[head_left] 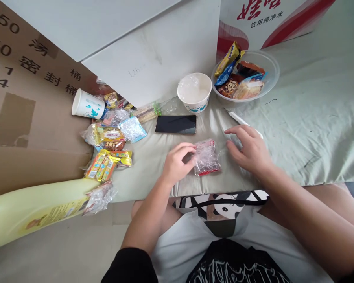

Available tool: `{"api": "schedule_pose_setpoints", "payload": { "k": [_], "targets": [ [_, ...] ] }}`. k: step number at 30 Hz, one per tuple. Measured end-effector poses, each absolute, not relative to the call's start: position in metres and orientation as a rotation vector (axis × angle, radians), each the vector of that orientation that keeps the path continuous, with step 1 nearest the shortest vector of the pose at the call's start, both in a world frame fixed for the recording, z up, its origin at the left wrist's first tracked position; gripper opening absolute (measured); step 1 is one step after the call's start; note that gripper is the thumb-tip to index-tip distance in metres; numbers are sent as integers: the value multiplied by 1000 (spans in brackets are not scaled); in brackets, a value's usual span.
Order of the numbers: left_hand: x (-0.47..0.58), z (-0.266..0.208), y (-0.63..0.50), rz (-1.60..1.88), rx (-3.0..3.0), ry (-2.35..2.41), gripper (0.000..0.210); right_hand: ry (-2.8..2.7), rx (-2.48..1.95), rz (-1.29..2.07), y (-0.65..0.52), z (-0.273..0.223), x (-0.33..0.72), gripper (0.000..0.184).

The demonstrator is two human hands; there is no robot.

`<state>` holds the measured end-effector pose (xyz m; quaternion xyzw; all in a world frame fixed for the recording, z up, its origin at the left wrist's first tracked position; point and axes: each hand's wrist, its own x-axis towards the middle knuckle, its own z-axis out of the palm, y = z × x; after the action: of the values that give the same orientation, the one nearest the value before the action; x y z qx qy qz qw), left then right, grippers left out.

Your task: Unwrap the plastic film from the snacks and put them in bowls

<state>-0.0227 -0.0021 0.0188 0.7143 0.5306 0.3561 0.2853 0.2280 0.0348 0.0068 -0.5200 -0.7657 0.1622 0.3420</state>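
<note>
A small red packet wrapped in crinkled clear plastic (207, 158) lies on the cloth-covered surface in front of me. My left hand (179, 160) is at its left edge, thumb and fingers curled together on the plastic. To the right of the packet, my right hand (247, 148) hovers with its fingers apart and nothing in them. Just beyond those fingers rests a white-handled cutter (244, 122), partly hidden by the hand. A dark-screened phone (176, 124) lies flat behind the packet.
Behind the phone stands a paper bowl (199, 103) with clear film in it. A clear plastic bowl (273, 80) holds several wrapped snacks. At left are a tipped paper cup (88, 104), piled snack packets (110, 133) and a yellow bottle (41, 208). Cardboard boxes (32, 118) border the back and left.
</note>
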Motion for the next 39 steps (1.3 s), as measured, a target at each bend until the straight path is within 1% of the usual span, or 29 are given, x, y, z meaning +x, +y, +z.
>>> {"api": "schedule_pose_setpoints", "payload": {
  "k": [1, 4, 6, 11, 13, 16, 20, 22, 24, 26, 29, 32, 33, 36, 39],
  "targets": [
    [-22, 19, -2, 1001, 1763, 1481, 18, -1990, -1358, 476, 34, 9, 228, 20],
    [-26, 20, -1, 1168, 1280, 1588, 30, -2041, -1290, 674, 31, 15, 228, 21],
    [-28, 20, 0, 1212, 1119, 1587, 34, -2118, -1171, 776, 30, 18, 227, 24],
    [-26, 20, 4, 1246, 1166, 1517, 37, -2300, -909, 884, 29, 14, 225, 29],
    [-24, 18, 4, 1189, 1210, 1477, 40, -2333, -865, 891, 29, 12, 225, 31],
    [-23, 16, 6, 1112, 1156, 1528, 36, -2346, -806, 902, 30, 12, 227, 36],
    [-28, 16, 9, 1216, 970, 1581, 28, -2310, -696, 940, 31, 12, 229, 42],
    [-31, 15, 11, 1262, 909, 1601, 23, -2309, -712, 936, 31, 11, 228, 38],
    [-34, 13, 13, 1324, 910, 1667, 18, -2338, -779, 896, 32, 10, 226, 28],
    [-36, 10, 13, 1399, 995, 1753, 21, -2371, -819, 857, 32, 10, 225, 24],
    [-38, 8, 12, 1385, 1221, 1794, 33, -2361, -741, 891, 32, 12, 226, 31],
    [-38, 8, 12, 1258, 1322, 1733, 31, -2348, -661, 952, 31, 13, 227, 41],
    [-38, 8, 12, 1231, 1318, 1733, 27, -2355, -676, 952, 30, 12, 227, 39],
    [-41, 8, 14, 1232, 1266, 1781, 16, -2374, -778, 902, 29, 10, 226, 19],
    [-45, 10, 18, 1339, 1170, 1809, 15, -2368, -887, 813, 29, 10, 225, 19]
  ]
}}
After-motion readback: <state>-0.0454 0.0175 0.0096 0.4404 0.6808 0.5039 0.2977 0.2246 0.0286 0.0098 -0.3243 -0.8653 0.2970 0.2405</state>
